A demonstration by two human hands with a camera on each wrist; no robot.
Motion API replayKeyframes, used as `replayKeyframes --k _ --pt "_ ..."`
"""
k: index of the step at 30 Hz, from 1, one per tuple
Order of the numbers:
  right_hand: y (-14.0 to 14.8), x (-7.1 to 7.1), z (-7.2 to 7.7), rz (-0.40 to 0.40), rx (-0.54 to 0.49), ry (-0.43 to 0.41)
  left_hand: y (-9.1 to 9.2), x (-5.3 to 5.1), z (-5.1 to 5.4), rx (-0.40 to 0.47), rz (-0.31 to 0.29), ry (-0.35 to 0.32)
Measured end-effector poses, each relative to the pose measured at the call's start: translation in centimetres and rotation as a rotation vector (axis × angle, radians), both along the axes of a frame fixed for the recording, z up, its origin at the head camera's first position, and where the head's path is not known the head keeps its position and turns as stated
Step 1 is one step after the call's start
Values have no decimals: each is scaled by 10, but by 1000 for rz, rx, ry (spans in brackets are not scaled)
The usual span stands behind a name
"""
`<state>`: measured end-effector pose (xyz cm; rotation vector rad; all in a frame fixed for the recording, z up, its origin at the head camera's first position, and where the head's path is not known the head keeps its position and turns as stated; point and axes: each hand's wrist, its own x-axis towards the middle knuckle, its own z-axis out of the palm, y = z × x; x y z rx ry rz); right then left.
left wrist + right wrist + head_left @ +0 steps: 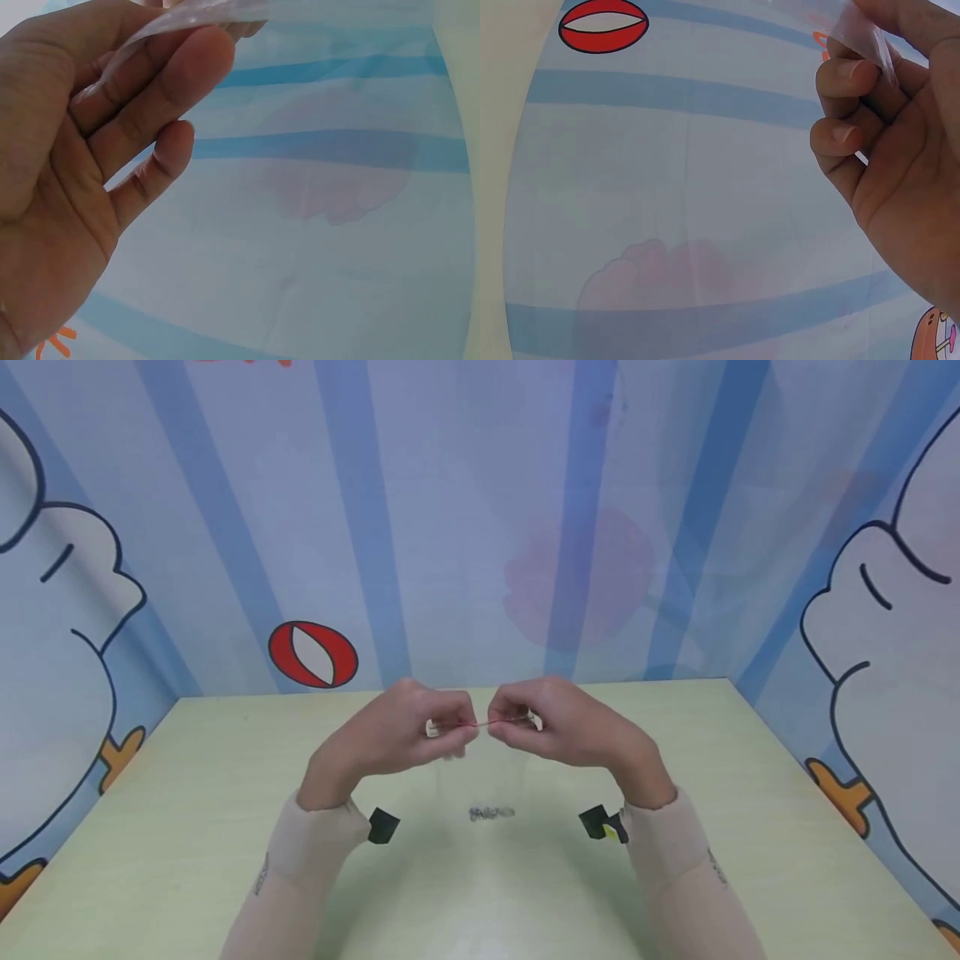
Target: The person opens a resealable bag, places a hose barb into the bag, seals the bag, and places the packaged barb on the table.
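Observation:
A clear plastic bag [482,724] with a thin reddish line along its top edge is stretched between both hands above the table. My left hand [427,727] pinches one side of that edge between thumb and fingers. On the other side, my right hand [551,722] pinches it the same way. In the left wrist view the film [199,16] passes between thumb and fingers; the right wrist view shows its corner [866,41] in the right hand. Below the hands is a small cluster of grey pieces [491,813]; whether they lie inside the bag or on the table I cannot tell.
The pale table [225,827] ends at a blue striped backdrop [465,527] with printed cartoon figures on both sides. Small black devices [383,826] sit at the light sleeves' cuffs.

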<state>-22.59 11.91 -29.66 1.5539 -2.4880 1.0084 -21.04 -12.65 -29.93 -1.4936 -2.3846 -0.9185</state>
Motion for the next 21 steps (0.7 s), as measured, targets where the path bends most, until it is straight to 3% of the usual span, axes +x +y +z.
replayKeyframes --k 7,21 --pt "7 -3 1 9 -33 30 -8 3 4 0 35 -45" --pt "23 -4 6 -84 -39 8 -18 4 8 -26 120 -80"
